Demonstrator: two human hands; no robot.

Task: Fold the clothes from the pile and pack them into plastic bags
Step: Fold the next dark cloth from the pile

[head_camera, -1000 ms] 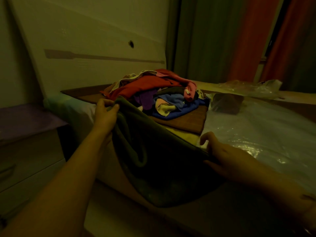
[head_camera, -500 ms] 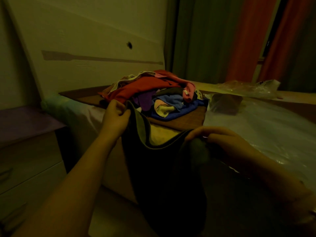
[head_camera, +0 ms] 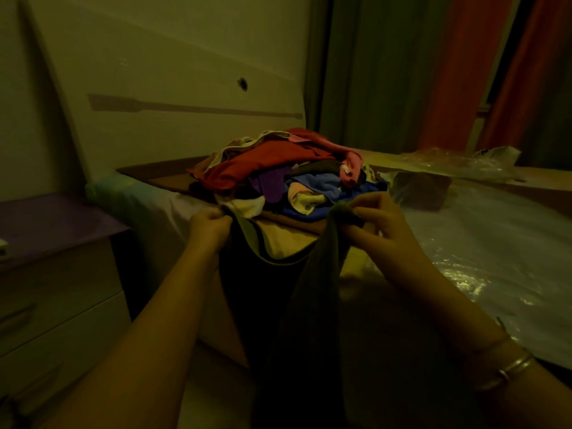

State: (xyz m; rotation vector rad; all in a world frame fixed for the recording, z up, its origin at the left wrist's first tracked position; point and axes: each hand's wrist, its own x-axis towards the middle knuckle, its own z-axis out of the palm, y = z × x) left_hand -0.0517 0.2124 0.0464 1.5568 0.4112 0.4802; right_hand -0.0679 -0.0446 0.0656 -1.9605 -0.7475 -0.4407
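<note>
Dark garment point(head_camera: 272, 305) now hangs higher, top edge pinched by left hand point(head_camera: 209, 227) and right hand point(head_camera: 379, 226), below both grips.

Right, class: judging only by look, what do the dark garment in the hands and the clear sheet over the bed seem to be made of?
Dark garment: soft woven or knit fabric, matte; it hangs limp in folds from the left hand and right hand. The fibre is unclear in the dim light.
Clear sheet: thin plastic film, glossy; it shows crinkles and bright glints.
</note>
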